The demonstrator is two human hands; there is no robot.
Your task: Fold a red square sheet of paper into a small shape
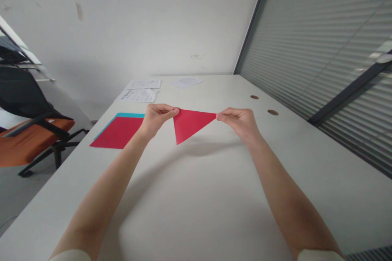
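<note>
I hold a red paper triangle (189, 124) up above the white table (214, 195), its long edge on top and its point hanging down. My left hand (156, 118) pinches the triangle's left corner with fingers closed. The right corner is pinched by my right hand (240, 122) the same way. The paper casts a shadow on the table beneath it.
A stack of coloured sheets (118, 131), red on top of blue, lies flat at the table's left edge. Printed white papers (139, 91) lie farther back. Two round cable holes (272, 112) sit to the right. An orange and black office chair (27, 130) stands left of the table.
</note>
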